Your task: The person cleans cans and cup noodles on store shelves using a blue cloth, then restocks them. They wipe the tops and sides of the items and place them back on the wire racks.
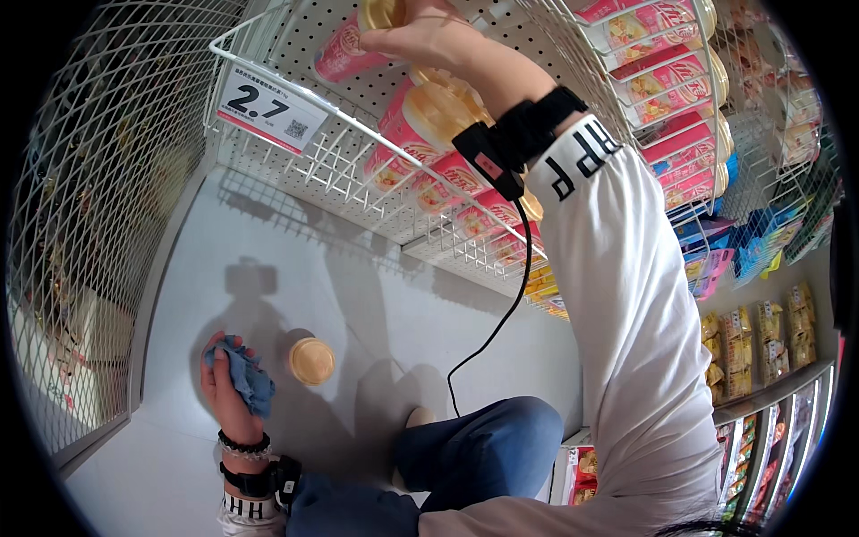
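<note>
A crumpled blue cloth [243,379] is bunched in my left hand [225,386], low over the floor. Close to its right, a cup with a tan lid [312,361] stands on the floor. My right hand [423,27] reaches up into a white wire basket and grips a pink cup [344,48] by its gold lid end; the cup tilts, and part of my grip is cut off by the top edge. Beneath my right forearm, several more pink cups with clear, gold-toned lids [436,111] lie in the basket, partly covered by the arm.
The basket's white wire rim [376,137] carries a price tag [272,107]. A mesh panel [87,221] rises on the left. Another rack of pink cups [661,87] is at upper right, with hanging snack packs [738,349] below. A black cable [496,329] trails from my right wrist.
</note>
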`<control>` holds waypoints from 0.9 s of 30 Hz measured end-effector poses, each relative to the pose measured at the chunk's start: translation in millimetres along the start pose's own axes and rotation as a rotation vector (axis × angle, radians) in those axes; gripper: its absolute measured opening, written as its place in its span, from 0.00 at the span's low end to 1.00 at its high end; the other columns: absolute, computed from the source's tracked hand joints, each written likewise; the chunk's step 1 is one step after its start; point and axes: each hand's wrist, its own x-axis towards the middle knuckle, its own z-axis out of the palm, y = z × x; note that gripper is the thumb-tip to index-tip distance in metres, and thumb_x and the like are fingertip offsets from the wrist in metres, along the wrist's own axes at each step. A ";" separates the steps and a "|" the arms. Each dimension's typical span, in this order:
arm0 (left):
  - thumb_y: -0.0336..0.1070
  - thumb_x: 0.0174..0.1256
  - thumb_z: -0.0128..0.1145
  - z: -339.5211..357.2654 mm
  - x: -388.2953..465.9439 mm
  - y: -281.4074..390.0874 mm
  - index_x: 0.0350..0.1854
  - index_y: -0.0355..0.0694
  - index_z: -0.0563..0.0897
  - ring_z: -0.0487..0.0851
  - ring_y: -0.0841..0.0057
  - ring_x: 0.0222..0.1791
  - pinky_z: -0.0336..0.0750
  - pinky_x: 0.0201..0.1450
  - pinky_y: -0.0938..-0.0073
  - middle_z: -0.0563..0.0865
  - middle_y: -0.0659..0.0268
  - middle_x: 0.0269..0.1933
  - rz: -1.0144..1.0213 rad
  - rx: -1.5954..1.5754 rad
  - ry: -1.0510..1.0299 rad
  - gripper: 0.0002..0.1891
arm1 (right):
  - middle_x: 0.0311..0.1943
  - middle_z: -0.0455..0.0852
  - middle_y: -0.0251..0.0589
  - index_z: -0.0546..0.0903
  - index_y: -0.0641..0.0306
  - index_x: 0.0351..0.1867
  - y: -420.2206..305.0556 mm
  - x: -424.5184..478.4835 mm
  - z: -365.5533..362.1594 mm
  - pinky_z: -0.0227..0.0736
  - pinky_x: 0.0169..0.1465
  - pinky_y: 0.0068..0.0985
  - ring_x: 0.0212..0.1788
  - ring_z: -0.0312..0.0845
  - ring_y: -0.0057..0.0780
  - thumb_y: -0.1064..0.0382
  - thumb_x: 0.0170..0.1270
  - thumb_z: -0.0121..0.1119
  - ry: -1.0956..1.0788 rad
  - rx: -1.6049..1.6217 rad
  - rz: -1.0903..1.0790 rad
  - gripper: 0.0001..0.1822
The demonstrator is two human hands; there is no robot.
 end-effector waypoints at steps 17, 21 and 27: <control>0.43 0.72 0.50 -4.3 20.7 -18.9 0.56 0.42 0.74 0.80 0.81 0.37 0.75 0.36 0.80 0.83 0.68 0.43 -0.053 -0.051 0.012 0.16 | 0.54 0.76 0.56 0.63 0.75 0.64 49.5 48.1 14.4 0.67 0.59 0.29 0.57 0.72 0.44 0.51 0.44 0.69 -0.382 -0.188 0.007 0.47; 0.43 0.72 0.49 -7.9 19.0 -15.1 0.56 0.42 0.74 0.80 0.80 0.38 0.75 0.37 0.79 0.83 0.68 0.43 -0.045 -0.046 0.006 0.16 | 0.58 0.73 0.60 0.61 0.73 0.66 46.0 47.3 16.4 0.64 0.63 0.30 0.61 0.69 0.46 0.51 0.48 0.67 -0.360 -0.184 -0.027 0.46; 0.42 0.72 0.48 -16.5 14.0 -7.9 0.55 0.41 0.75 0.79 0.80 0.38 0.75 0.38 0.79 0.82 0.68 0.43 -0.058 -0.044 0.024 0.15 | 0.58 0.73 0.62 0.61 0.70 0.66 20.8 31.0 15.0 0.63 0.64 0.34 0.61 0.68 0.52 0.53 0.53 0.62 -0.331 -0.337 -0.076 0.41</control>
